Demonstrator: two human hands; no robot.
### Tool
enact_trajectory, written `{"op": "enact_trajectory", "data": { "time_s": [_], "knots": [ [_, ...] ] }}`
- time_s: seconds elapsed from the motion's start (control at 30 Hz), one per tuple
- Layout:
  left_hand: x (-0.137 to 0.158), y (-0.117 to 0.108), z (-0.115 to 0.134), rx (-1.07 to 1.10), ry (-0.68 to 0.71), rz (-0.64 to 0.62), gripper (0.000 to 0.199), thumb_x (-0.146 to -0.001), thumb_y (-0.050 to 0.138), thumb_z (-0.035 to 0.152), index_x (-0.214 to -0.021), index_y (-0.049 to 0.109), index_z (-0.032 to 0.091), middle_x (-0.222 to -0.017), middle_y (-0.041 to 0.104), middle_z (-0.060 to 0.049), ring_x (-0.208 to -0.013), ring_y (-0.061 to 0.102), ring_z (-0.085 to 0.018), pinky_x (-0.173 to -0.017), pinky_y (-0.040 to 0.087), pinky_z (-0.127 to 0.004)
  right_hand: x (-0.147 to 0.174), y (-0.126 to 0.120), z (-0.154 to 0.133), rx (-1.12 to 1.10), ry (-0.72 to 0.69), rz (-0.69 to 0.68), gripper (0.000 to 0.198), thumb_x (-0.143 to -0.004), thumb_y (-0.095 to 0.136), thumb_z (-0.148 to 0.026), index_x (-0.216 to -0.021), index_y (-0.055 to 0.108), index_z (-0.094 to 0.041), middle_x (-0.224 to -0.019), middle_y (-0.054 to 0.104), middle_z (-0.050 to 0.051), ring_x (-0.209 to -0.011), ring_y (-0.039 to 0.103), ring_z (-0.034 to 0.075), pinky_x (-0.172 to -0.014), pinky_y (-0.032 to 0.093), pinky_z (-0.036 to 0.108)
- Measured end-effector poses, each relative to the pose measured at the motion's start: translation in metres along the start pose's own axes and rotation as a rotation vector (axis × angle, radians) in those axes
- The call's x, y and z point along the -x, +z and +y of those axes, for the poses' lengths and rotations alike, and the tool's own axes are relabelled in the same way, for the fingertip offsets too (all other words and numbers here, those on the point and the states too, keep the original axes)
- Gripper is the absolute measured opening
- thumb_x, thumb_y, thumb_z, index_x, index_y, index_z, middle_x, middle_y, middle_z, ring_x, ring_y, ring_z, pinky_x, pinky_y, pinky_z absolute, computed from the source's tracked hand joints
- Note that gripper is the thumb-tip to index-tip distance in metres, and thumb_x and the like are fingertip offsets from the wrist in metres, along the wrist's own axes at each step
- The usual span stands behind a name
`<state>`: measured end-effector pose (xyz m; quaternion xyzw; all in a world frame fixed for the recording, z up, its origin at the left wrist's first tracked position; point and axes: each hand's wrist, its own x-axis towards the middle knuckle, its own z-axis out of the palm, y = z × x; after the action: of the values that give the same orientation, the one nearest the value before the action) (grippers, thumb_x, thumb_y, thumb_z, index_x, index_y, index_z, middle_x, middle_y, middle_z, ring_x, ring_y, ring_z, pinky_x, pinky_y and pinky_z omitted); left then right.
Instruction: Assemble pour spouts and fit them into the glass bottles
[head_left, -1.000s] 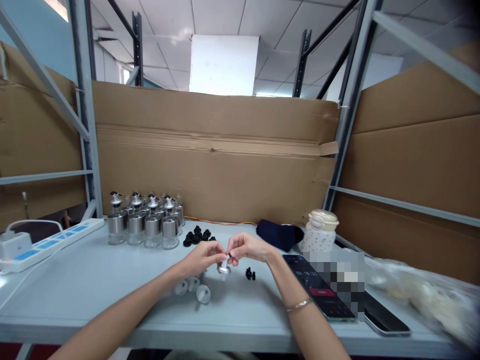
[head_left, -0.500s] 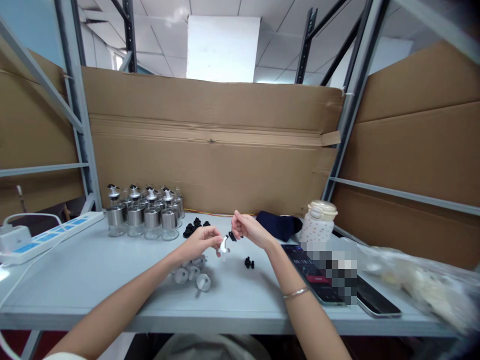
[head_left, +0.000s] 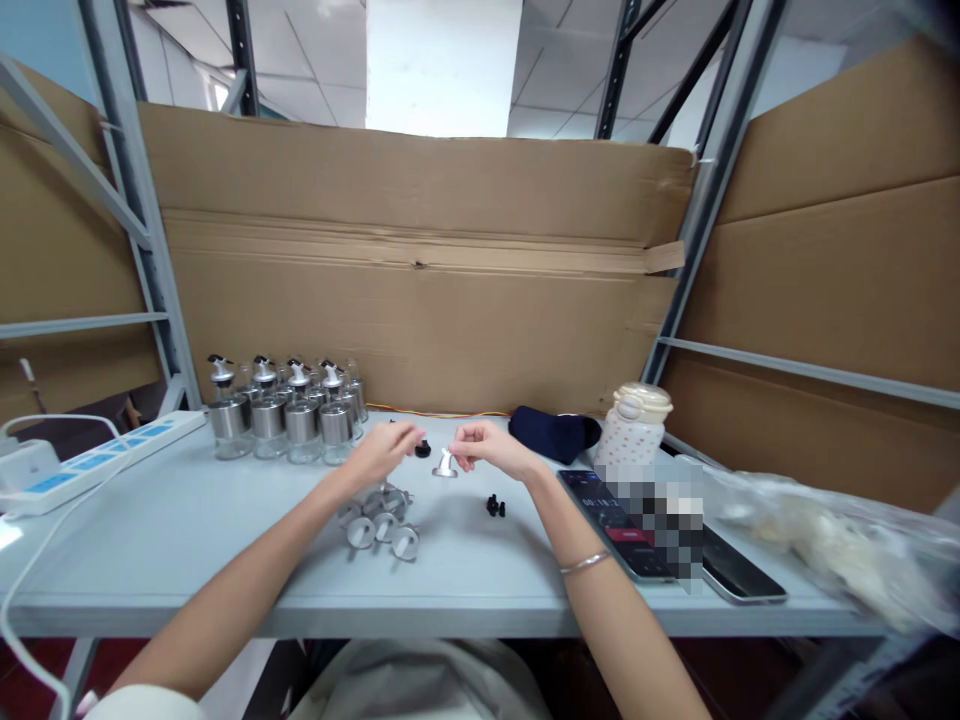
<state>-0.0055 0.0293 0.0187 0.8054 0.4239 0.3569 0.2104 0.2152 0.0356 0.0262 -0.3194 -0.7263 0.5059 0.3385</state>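
Observation:
In the head view, my right hand (head_left: 487, 447) pinches a silver pourer spout (head_left: 445, 464) by its upper end, just above the table. To its left, my left hand (head_left: 384, 450) has its fingers closed together. A black stopper (head_left: 423, 449) shows at its fingertips and looks pinched there. The pile of black parts behind this hand is mostly hidden. Several silver pourer tops with round discs (head_left: 384, 527) lie below my left wrist. A small group of black pieces (head_left: 495, 506) lies on the table below my right hand.
Several glass bottles with steel sleeves (head_left: 270, 425) stand at back left, the front ones fitted with spouts. A power strip (head_left: 120, 460) lies at the left. To the right are a dark cloth (head_left: 555, 434), a dotted jar (head_left: 631, 430), phones (head_left: 742, 568) and a plastic bag (head_left: 832, 545).
The silver spout has passed from my left hand to my right hand. My left hand has shifted back and left to the black parts. The camera view has tilted slightly down.

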Motion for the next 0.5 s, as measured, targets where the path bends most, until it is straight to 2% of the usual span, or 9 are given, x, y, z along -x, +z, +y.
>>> {"op": "enact_trajectory", "data": {
  "time_s": [0.1, 0.17, 0.37, 0.5],
  "knots": [
    [-0.005, -0.024, -0.014, -0.228, -0.036, 0.147, 0.026, -0.089, 0.04, 0.037, -0.078, 0.054, 0.019, -0.075, 0.062, -0.005, -0.074, 0.057, -0.02, -0.068, 0.041, -0.028, 0.001, -0.002, -0.001, 0.009, -0.002, 0.033, 0.041, -0.062, 0.078, -0.049, -0.056, 0.053, -0.016, -0.049, 0.058, -0.003, -0.047, 0.049, 0.007, -0.05, 0.034, 0.022],
    [-0.007, -0.033, -0.025, -0.339, -0.052, 0.162, 0.022, -0.088, 0.041, 0.033, -0.083, 0.056, 0.018, -0.083, 0.064, -0.007, -0.08, 0.059, -0.023, -0.072, 0.041, -0.03, 0.002, -0.001, -0.002, 0.012, 0.007, 0.034, 0.042, -0.061, 0.078, -0.049, -0.056, 0.052, -0.016, -0.049, 0.058, -0.003, -0.047, 0.05, 0.008, -0.051, 0.036, 0.023],
    [-0.008, -0.021, -0.06, -0.53, -0.065, 0.017, 0.025, -0.083, 0.048, 0.018, -0.105, 0.059, 0.017, -0.112, 0.061, -0.01, -0.105, 0.058, -0.025, -0.089, 0.043, -0.033, 0.002, 0.001, -0.002, 0.01, 0.034, 0.03, 0.038, -0.06, 0.08, -0.044, -0.062, 0.054, -0.016, -0.054, 0.063, -0.002, -0.05, 0.054, 0.008, -0.052, 0.039, 0.022],
    [-0.011, -0.016, -0.077, -0.599, -0.105, -0.074, 0.028, -0.08, 0.049, 0.007, -0.102, 0.062, 0.015, -0.111, 0.061, -0.013, -0.101, 0.061, -0.024, -0.091, 0.044, -0.034, 0.001, 0.001, 0.0, -0.001, 0.043, 0.026, 0.038, -0.059, 0.08, -0.04, -0.063, 0.051, -0.017, -0.059, 0.067, 0.0, -0.052, 0.057, 0.009, -0.052, 0.042, 0.022]
  ]
}}
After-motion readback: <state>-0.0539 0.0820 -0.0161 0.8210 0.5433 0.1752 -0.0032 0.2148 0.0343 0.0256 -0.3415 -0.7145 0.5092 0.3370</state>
